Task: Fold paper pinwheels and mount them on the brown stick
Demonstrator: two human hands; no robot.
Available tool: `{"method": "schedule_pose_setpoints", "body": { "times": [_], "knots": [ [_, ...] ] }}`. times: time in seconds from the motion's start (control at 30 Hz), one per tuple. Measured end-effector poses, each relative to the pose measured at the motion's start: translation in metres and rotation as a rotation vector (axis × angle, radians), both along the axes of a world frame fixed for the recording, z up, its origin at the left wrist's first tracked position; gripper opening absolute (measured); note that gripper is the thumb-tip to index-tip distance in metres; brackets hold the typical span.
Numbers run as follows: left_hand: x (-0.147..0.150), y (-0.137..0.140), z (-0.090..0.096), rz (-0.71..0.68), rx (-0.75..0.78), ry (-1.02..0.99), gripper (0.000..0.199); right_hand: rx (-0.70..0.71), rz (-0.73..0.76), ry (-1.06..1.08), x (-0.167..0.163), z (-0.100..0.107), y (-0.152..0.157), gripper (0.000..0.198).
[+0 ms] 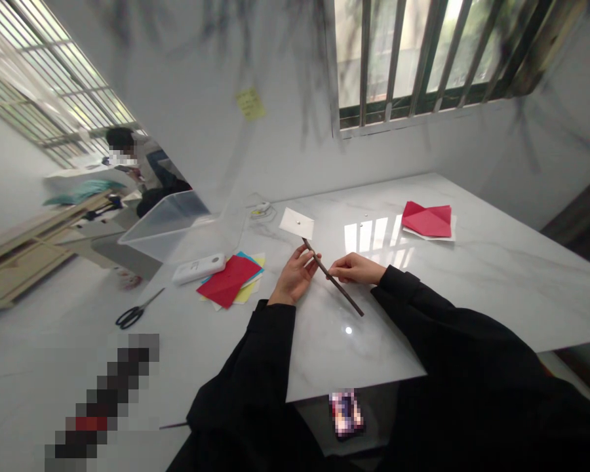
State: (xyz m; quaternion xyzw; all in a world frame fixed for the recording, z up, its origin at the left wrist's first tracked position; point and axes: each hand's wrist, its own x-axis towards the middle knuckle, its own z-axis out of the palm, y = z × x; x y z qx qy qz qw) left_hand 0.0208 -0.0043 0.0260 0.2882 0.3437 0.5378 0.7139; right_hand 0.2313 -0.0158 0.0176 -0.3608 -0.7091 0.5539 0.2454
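A thin dark brown stick (pixel 347 297) slants above the white table, its lower end toward me. My left hand (pixel 295 275) is closed on the stick near its upper end, thumb and fingertips around it. My right hand (pixel 356 269) is closed, pinching the stick near its middle with thumb and forefinger. At the stick's upper end is a white paper piece (pixel 291 227) with a small round bead-like spot at its centre; whether the two are joined I cannot tell. Left of my left hand lies a pile of coloured paper, red sheet (pixel 230 280) on top.
Black-handled scissors (pixel 132 317), a white oblong device (pixel 199 268) and a clear plastic bin (pixel 170 229) are at left. Red envelope-like papers (pixel 427 220) lie at the back right of the table (pixel 501 282). A person (pixel 147 164) sits in the left background.
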Motion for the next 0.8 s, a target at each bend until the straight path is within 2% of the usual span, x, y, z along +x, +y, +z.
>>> {"method": "schedule_pose_setpoints", "body": {
  "times": [0.2,0.33,0.43,0.57,0.8],
  "knots": [
    [0.001,0.000,0.000,-0.002,-0.008,-0.017,0.027,-0.111,0.016,0.043,0.001,-0.001,0.001,0.049],
    [-0.007,0.009,0.001,0.138,-0.119,-0.055,0.012,-0.130,0.028,0.069,0.003,0.000,0.002,0.048],
    [-0.013,0.014,0.002,0.215,-0.179,-0.079,0.013,-0.139,0.061,0.076,0.004,0.002,0.001,0.048],
    [-0.015,0.016,-0.001,0.276,-0.134,-0.116,0.018,-0.150,0.136,0.014,0.006,0.003,0.000,0.048],
    [-0.015,0.019,-0.009,0.255,-0.043,-0.066,0.027,-0.180,0.296,-0.076,0.008,0.005,-0.001,0.048]
  ]
}}
